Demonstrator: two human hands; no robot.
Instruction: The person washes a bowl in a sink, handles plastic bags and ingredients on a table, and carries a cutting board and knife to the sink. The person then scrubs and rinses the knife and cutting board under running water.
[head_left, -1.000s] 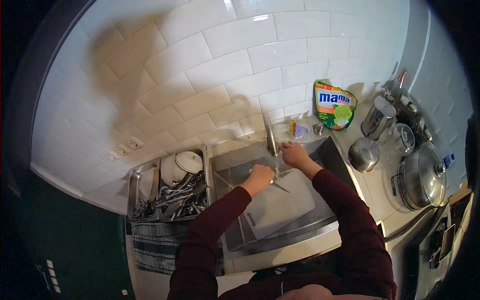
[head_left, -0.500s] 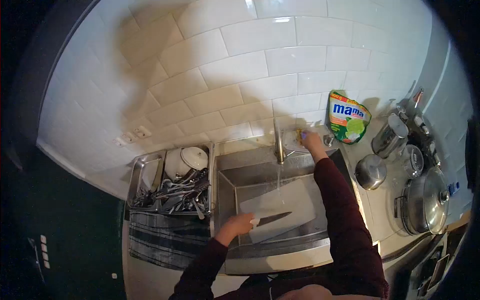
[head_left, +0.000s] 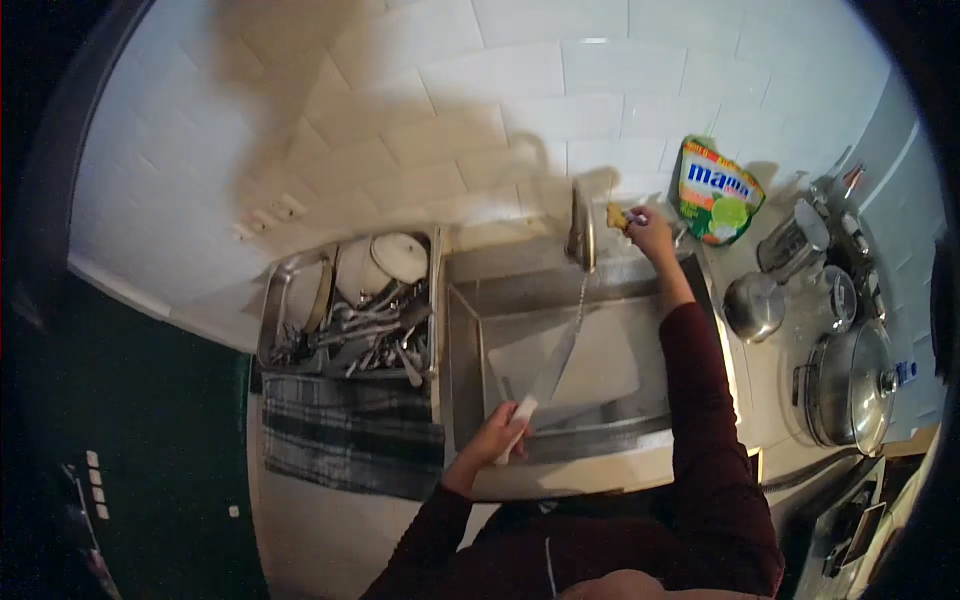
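Note:
My left hand is closed around the white handle of a knife over the front of the steel sink. The blade points up and away from me, its tip at the thin water stream from the faucet. Flat in the basin, below the blade, lies a white cutting board. My right hand is raised behind the sink, right of the faucet. Between its fingers is a yellowish sponge with a purple-looking part, partly hidden by the fingers.
Left of the sink stands a steel drying rack with cutlery and white dishes. A striped cloth lies before it. On the right are a green "mama" pouch, a small steel pot and a large lidded pot.
The knife has turned from nearly level to pointing up at the water. My right hand has lifted the sponge from the dish behind the sink. The camera view has shifted.

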